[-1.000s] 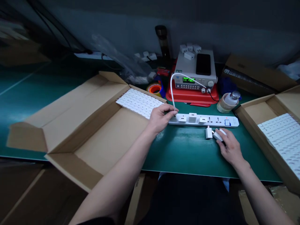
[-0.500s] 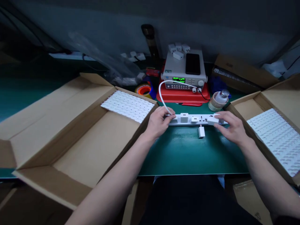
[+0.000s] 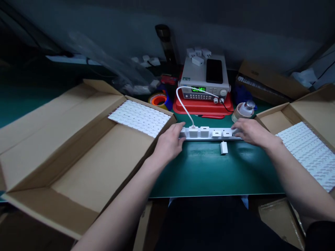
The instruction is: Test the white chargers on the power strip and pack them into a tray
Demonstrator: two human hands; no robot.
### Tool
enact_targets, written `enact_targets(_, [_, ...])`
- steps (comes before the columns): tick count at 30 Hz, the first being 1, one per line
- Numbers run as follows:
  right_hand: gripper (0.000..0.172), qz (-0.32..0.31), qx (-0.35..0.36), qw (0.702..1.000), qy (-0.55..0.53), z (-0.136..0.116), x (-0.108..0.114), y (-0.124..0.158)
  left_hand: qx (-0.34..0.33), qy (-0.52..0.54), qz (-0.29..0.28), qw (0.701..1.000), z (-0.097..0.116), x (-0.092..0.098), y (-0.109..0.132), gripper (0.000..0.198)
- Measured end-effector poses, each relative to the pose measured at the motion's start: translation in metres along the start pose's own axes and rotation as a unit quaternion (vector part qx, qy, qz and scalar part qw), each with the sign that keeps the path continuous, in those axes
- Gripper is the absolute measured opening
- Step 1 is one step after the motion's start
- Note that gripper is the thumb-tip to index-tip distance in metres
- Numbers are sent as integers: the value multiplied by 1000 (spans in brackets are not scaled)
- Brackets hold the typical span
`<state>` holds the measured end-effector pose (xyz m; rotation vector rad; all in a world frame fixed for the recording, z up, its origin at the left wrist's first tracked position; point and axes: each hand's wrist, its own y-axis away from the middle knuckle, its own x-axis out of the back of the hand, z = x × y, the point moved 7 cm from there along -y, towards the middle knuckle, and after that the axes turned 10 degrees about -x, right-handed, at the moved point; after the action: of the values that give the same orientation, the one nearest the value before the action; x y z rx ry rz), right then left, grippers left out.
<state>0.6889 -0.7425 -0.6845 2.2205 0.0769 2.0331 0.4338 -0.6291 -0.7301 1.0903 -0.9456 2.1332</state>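
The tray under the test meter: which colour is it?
The tray is red, clearest in the head view.

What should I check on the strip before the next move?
1. Left hand at power strip left end, touching it: ok.
2. Right hand covers the strip's right end; what's under it: cannot tell.
3. White cable plugged into leftmost adapter: ok.
4. Tester display lit: ok; reading: cannot tell.
5. Loose adapter lying on green mat, outside any socket: not ok.

White power strip (image 3: 210, 137) lies crosswise, seemingly four adapters (image 3: 204, 131) plugged in, one loose adapter (image 3: 224, 147) just beside.
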Motion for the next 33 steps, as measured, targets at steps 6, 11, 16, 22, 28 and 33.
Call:
enact_targets(6, [37, 112, 16, 993, -46, 20, -23, 19, -37, 49, -32, 998, 0, 8, -4, 14])
enact_targets(11, [37, 126, 34, 985, -111, 26, -31, 16, -18, 132, -63, 989, 10, 0, -5, 41])
enact_targets(16, [43, 69, 8, 997, -24, 20, -35, 12, 15, 134, -48, 990, 11, -23, -7, 52])
enact_targets(22, [49, 98, 45, 990, -91, -36, 5, -19, 47, 178, -57, 981, 5, -35, -1, 57])
enact_targets(28, [9, 99, 131, 972, -169, -125, 4, -70, 90, 142, -71, 983, 4, -33, 0, 52])
enact_targets(33, [5, 202, 103, 918, -326, -91, 18, -65, 79, 168, -64, 981, 9, -29, -1, 51])
